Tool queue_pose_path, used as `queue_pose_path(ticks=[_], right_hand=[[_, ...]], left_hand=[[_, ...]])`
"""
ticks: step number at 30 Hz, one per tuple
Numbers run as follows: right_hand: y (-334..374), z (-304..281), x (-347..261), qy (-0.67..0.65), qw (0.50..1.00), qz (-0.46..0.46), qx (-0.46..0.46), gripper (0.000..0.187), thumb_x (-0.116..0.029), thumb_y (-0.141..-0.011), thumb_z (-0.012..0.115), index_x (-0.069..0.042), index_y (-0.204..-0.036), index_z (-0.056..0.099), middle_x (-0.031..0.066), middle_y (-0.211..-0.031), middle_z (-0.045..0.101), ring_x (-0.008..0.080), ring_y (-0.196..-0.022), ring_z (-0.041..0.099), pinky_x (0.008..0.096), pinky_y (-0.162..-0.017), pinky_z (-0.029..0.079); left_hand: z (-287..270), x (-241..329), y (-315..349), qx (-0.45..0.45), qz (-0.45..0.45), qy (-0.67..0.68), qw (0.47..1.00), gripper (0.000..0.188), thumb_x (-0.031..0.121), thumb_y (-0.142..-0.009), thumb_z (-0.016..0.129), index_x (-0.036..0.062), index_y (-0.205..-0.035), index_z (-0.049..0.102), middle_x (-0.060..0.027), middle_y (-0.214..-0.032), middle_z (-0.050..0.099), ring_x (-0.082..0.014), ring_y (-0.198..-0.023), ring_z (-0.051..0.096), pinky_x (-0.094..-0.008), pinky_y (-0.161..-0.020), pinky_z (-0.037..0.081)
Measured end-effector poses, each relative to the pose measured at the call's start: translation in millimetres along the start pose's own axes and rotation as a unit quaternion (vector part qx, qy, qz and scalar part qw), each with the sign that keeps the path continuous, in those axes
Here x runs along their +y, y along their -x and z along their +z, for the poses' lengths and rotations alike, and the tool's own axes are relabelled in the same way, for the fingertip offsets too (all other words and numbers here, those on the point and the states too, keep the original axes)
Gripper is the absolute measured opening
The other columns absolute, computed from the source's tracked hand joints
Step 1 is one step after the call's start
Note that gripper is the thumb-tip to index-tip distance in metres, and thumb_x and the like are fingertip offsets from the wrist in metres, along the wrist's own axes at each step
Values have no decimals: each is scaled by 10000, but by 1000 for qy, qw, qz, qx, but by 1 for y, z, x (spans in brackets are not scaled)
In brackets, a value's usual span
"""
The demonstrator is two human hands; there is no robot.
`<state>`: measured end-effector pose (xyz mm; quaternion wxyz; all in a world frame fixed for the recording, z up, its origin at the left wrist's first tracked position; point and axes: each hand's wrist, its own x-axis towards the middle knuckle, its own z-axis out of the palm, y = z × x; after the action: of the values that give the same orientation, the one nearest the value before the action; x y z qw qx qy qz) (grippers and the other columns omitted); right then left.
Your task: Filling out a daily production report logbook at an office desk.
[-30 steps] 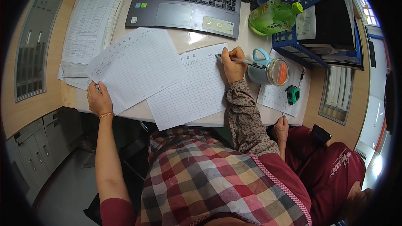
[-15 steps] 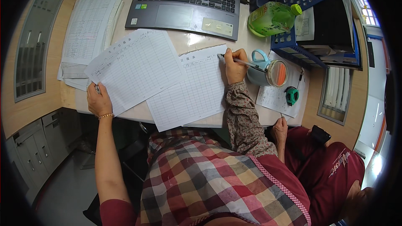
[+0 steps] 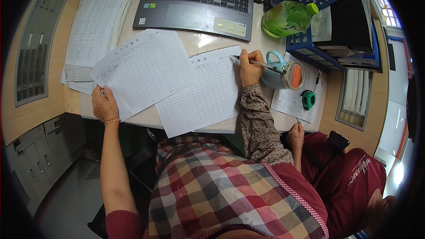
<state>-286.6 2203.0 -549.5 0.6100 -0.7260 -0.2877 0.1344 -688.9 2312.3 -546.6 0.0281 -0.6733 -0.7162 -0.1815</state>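
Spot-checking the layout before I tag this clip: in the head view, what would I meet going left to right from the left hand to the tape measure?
Left hand → upper form sheet → lower form sheet → right hand holding a pen → light-blue mug → green tape measure.

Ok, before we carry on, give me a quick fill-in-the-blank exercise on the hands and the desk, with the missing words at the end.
1. The right hand holds a ____, its tip near the top right corner of the lower sheet.
2. The left hand is at the ____ edge of the upper sheet.
3. Beyond both sheets sits an open ____ with a keyboard.
4. The mug is light ____.

Missing words: pen; left; laptop; blue.
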Motion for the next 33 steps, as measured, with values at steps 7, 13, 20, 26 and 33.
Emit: queue_pose_path(ticks=[7, 13, 20, 26, 33], right_hand=[[18, -16, -15, 15, 1000, 5, 2, 297, -128, -801, 660, -30, -624, 443, -6, -541, 462, 69, -525, 415, 242, -480, 355], [41, -30, -50, 15, 1000, -16, 8, 295, -137, -802, 657, -26, -629, 445, 5, -541, 475, 79, -524, 428, 250, -486, 366], [211, 20, -162, -76, 996, 55, -3, 269, -131, -831, 657, -50, -662, 465, -19, -572, 473, 57, -538, 423, 232, -480, 345], [256, 42, -147, 13, 998, -38, -41, 284, -155, -852, 649, -75, -666, 448, -17, -546, 473, 56, -474, 405, 212, -440, 327], [274, 141, -114, 9, 1000, -8, -19, 297, -163, -863, 643, -90, -670, 429, -21, -553, 460, 55, -482, 401, 202, -450, 328]], left_hand=[[-30, -7, 14, -2, 8, -8, 1000, 243, 273, -877, 537, 82, -1025, 559, -81, -972, 611, -301, -886, 587, -418, -721, 467], [-71, -25, 30, 6, 7, -2, 1000, 259, 285, -889, 518, 85, -1051, 550, -91, -989, 614, -310, -894, 589, -424, -728, 470], [-166, -180, 5, 56, -196, 264, 943, 342, 337, -883, 535, 40, -1050, 523, -175, -970, 624, -342, -877, 598, -392, -759, 458], [-162, -237, -29, 36, -233, 242, 941, 315, 348, -873, 537, 79, -1037, 537, -151, -949, 637, -317, -861, 613, -413, -727, 466], [-90, -302, -72, 1, -71, 46, 996, 256, 325, -890, 499, 113, -1027, 537, -88, -958, 638, -312, -879, 605, -441, -701, 470]])
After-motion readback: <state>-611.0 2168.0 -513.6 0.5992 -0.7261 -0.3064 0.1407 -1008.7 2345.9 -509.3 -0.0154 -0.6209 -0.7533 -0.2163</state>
